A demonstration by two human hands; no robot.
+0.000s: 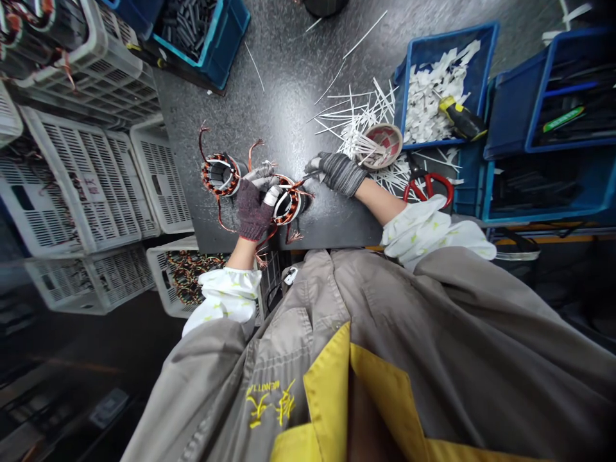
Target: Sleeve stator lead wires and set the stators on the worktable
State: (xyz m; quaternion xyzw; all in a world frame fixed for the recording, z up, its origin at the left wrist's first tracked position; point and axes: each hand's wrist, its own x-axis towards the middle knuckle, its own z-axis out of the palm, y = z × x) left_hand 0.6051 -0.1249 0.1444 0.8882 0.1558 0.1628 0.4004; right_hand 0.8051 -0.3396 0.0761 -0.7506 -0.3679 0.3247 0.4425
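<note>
Leaning in from six o'clock in a grey jacket [385, 333] with a yellow collar, wearing white sleeve covers [433, 228] at both wrists. Working over a dark speckled table [289, 83] stretching from the middle toward twelve o'clock. Sitting between stacked white crates [86, 173] at nine o'clock and blue bins [543, 128] at three o'clock, with a lower crate [163, 256] at seven o'clock carrying more copper-wound parts.

Showing, at one o'clock, a blue tray [481, 45] heaped with white strips and a yellow-handled screwdriver [462, 119] lying on them.

Gripping the near coil [291, 206], at the table's near edge just left of centre, with the left hand [253, 208] in a dark red glove, fingers wrapped closed over the coil's nine o'clock side. Resting the right hand [339, 172], in a grey striped glove, on the table at the coil's two o'clock, fingers drawn narrow around a thin dark piece [312, 174] pointing at the coil; too small to tell its kind.

Showing a second coil [221, 174] at the held one's ten o'clock, just beside the left fingertips, copper leads curling upward. Showing red-handled scissors [428, 186] at the right hand's three o'clock, a round bowl [382, 144] at its one o'clock, and loose white ties [351, 119] scattered at twelve.
</note>
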